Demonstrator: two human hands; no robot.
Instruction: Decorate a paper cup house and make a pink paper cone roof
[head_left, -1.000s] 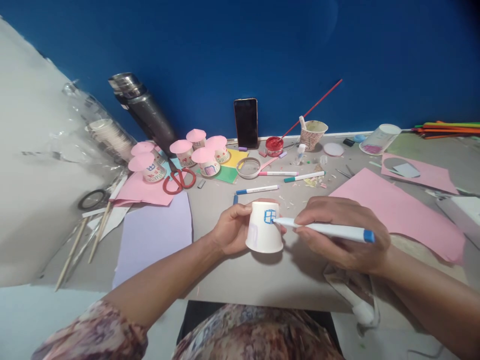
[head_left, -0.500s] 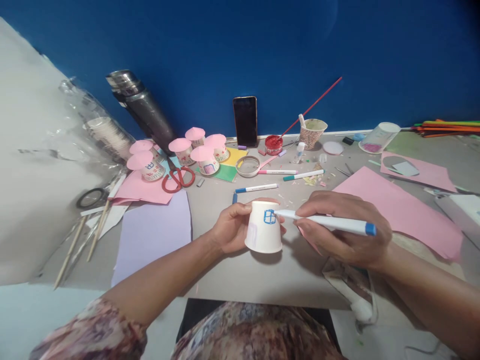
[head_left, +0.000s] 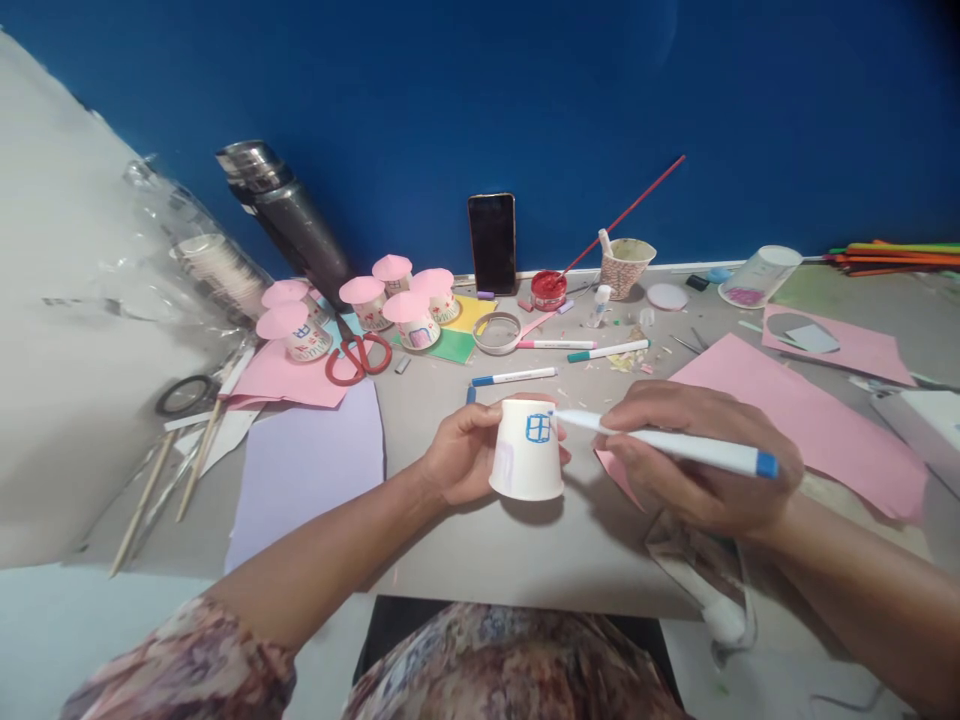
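Observation:
A white paper cup, upside down with its wide rim low, is held by my left hand, whose fingers wrap behind it. On its side is a blue window drawing with a cross, and a pale purple shape lies to the left of that. My right hand grips a white felt-tip pen with a blue end. The pen's tip is at the upper right of the blue window; whether it touches the cup I cannot tell.
Several decorated cups with pink cone roofs stand at the back left, beside red-handled scissors. A phone leans on the wall near a red paint pot. Lilac paper and pink paper flank my hands.
My right hand and the pen have shifted slightly right, and the pen's tip now sits at the window's upper right corner. The cup stays in my left hand, nearly still.

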